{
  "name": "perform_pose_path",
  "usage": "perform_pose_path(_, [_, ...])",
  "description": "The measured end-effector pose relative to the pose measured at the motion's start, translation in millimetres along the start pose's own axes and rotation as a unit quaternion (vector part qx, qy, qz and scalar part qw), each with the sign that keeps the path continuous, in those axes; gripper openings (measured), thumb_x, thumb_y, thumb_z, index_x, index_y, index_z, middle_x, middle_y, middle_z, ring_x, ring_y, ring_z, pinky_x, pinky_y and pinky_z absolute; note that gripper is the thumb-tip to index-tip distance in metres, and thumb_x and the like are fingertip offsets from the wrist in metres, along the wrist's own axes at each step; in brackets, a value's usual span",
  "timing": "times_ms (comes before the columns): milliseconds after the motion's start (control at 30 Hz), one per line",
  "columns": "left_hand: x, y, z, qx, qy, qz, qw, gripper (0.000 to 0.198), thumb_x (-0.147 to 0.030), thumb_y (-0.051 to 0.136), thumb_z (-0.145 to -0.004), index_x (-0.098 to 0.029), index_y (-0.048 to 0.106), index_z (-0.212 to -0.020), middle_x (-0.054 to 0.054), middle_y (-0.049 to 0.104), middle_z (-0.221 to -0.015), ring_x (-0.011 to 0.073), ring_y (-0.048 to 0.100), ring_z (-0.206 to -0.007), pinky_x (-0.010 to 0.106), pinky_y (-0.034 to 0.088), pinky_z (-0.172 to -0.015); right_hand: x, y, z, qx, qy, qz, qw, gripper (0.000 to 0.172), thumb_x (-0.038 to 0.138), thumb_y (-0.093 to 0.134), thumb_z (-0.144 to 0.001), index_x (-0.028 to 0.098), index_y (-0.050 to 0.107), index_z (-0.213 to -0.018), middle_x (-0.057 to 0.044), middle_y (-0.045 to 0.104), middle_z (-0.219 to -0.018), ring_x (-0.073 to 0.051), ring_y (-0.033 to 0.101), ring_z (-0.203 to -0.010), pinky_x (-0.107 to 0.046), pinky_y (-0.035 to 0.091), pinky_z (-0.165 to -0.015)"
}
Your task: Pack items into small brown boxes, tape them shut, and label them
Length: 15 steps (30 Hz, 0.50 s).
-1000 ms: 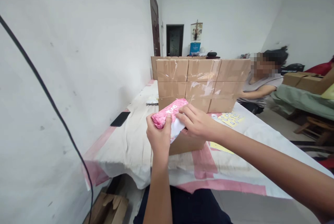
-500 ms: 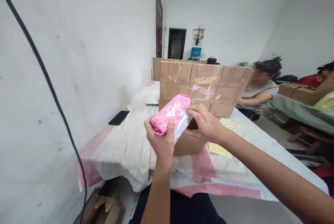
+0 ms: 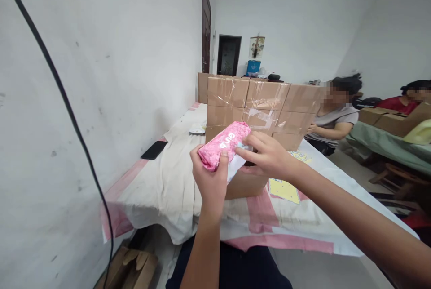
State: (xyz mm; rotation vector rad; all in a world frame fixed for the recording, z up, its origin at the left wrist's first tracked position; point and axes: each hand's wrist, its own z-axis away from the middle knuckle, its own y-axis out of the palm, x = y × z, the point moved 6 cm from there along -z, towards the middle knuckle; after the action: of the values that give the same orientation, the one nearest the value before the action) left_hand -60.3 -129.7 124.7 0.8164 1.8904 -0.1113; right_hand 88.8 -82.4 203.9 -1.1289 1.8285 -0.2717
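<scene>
A pink package [image 3: 225, 144] with white lettering and a white side is held up in front of me, tilted, its right end higher. My left hand [image 3: 211, 176] grips its lower left end, thumb on the near edge and fingers around the far side. At the package's right end is my right hand [image 3: 266, 154], fingers bent over the pink top and the white side; part of that end is hidden behind them. Just beneath the package stands a cardboard box [image 3: 247, 184], mostly covered by my hands.
Stacked taped cartons [image 3: 229, 93] rise behind the package on the cloth-covered table [image 3: 161, 199]. A black phone [image 3: 154, 150] lies near the left edge, by the wall. A person [image 3: 336, 118] sits beyond the cartons at right. An open carton [image 3: 134, 268] is on the floor.
The package and both hands have shifted slightly right. My right hand's fingers have moved further over the package's top, and its lettering shows more plainly.
</scene>
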Motion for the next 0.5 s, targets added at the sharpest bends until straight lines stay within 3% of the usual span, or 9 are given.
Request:
perform_pose_path(100, [17, 8.5, -3, 0.06, -0.115, -0.014, 0.991, 0.042, -0.052, 0.071, -0.083, -0.026, 0.055, -0.111, 0.004, 0.067, -0.104, 0.0227, 0.065, -0.095, 0.034, 0.051, -0.082, -11, 6, -3, 0.106, 0.028, -0.038, 0.993, 0.033, 0.035, 0.067, -0.088, 0.018, 0.06, -0.116, -0.008, 0.057, -0.092, -0.022, 0.049, -0.082, -0.032, 0.039, -0.065])
perform_pose_path(167, [27, 13.4, -4, 0.089, -0.154, -0.001, 0.984, 0.046, -0.056, 0.067, -0.086, -0.026, 0.054, -0.118, 0.007, 0.068, -0.109, 0.0243, 0.066, -0.098, 0.035, 0.052, -0.082, -20, 8, -6, 0.157, 0.052, -0.066, 0.984, 0.04, 0.036, 0.071, -0.082, 0.018, 0.059, -0.116, -0.009, 0.057, -0.097, -0.023, 0.05, -0.085, -0.031, 0.037, -0.064])
perform_pose_path(367, [38, 21.3, -6, 0.121, -0.112, 0.08, 0.983, 0.05, -0.06, 0.045, -0.099, -0.026, 0.048, -0.135, 0.009, 0.066, -0.126, 0.0244, 0.064, -0.115, 0.038, 0.051, -0.096, -56, 8, -15, 0.215, 0.125, -0.137, 0.959, 0.058, 0.038, 0.08, -0.072, 0.019, 0.057, -0.122, -0.01, 0.057, -0.107, -0.023, 0.055, -0.086, -0.03, 0.04, -0.066])
perform_pose_path(500, [46, 16.0, -13, 0.121, -0.08, -0.014, 0.989, 0.037, -0.053, 0.045, -0.1, -0.026, 0.06, -0.119, 0.007, 0.071, -0.116, 0.0242, 0.066, -0.109, 0.038, 0.05, -0.092, -81, 3, -16, 0.186, 0.172, -0.155, 0.955, 0.063, 0.039, 0.084, -0.068, 0.02, 0.058, -0.121, -0.009, 0.058, -0.11, -0.023, 0.058, -0.086, -0.031, 0.043, -0.068])
